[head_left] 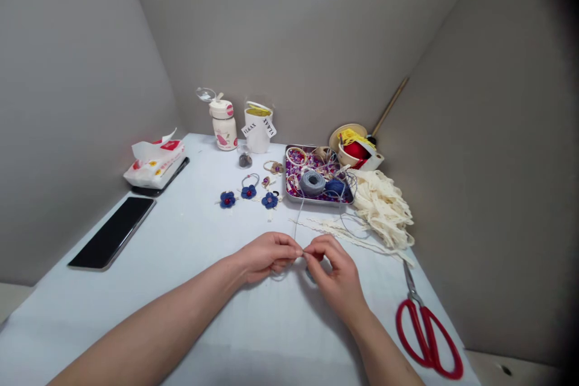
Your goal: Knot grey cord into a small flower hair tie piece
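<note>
Over the middle of the table, my left hand [271,256] and my right hand [335,268] meet fingertip to fingertip, both pinching a thin grey cord [298,217]. The cord runs up from the fingers to a grey cord spool [312,182] in a metal tray [316,204]. A pale loop of cord shows below my left hand. Partly hidden under my right fingers is a small blue-grey piece I cannot make out. Beyond the hands lie blue flower ornaments with red or pink centres, among them a flower [227,199] and another flower [269,200].
Red-handled scissors [427,338] lie at the right edge, near a cream lace pile [382,208]. A phone [113,234] and a tissue pack [156,166] are on the left. At the back stand a bottle [224,129], a white cup [259,136] and a bowl of yarn [348,157].
</note>
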`<state>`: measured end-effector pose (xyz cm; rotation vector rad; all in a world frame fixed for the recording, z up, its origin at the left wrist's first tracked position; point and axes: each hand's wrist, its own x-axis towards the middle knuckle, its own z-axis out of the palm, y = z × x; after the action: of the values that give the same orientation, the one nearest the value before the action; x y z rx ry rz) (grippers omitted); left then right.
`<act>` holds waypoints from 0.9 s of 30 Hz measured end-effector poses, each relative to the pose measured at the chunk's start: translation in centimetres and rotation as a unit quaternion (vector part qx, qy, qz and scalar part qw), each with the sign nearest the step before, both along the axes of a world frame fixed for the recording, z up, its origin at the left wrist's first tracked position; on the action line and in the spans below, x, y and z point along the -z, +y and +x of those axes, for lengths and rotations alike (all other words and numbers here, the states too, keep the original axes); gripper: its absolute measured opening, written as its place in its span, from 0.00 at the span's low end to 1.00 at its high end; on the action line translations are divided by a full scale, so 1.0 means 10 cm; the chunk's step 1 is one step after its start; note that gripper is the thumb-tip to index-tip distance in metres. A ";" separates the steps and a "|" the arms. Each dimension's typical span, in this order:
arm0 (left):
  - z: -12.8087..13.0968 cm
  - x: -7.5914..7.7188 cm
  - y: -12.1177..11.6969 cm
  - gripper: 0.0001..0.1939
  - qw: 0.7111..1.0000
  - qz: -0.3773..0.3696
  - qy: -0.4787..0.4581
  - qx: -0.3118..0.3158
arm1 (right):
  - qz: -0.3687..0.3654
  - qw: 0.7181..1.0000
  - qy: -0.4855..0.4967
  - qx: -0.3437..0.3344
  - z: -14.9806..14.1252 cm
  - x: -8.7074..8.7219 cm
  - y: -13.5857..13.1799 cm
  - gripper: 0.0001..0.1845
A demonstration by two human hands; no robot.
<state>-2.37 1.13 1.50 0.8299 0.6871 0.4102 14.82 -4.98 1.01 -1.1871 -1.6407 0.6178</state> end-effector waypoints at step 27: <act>0.02 -0.01 -0.02 0.12 0.999 0.024 0.016 -0.021 | -0.019 1.000 0.000 0.015 0.00 -0.01 -0.01 0.04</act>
<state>-2.20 0.96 1.59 0.8701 0.7277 0.4535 14.81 -5.04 1.07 -1.2376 -1.6150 0.6319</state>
